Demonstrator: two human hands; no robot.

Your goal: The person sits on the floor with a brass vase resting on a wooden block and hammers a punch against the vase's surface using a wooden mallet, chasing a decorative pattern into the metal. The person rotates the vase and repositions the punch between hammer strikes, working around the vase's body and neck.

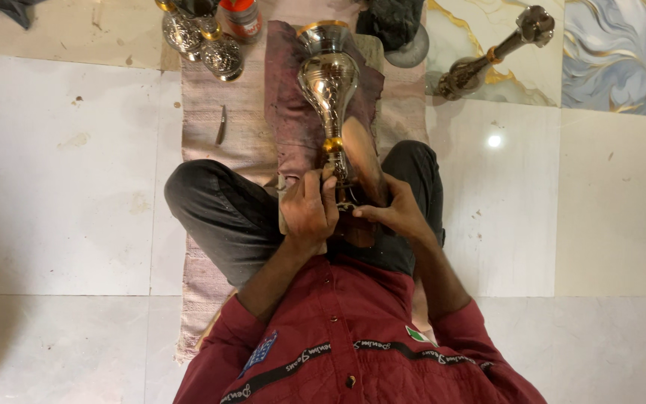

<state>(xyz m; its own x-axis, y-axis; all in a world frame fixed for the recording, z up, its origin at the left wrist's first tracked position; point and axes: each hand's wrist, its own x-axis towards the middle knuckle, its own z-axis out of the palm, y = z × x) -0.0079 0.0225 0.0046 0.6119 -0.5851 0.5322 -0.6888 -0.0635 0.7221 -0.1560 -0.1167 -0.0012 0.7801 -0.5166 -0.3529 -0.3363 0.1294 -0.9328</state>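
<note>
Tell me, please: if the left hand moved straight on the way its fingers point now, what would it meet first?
The left hand grips the narrow stem of the metal vase; its fingers point toward the right hand. Going straight on, it would probably meet that hand's fingertips first, just past the stem, though depth is unclear.

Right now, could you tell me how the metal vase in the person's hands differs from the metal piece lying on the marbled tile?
The vase is held by both hands, left hand and right hand, over a cloth; the metal piece lies untouched on the marbled tile. The vase looks bright silver, the piece darker. The vase bulges wide; the piece is slimmer. Both carry gold bands.
</note>
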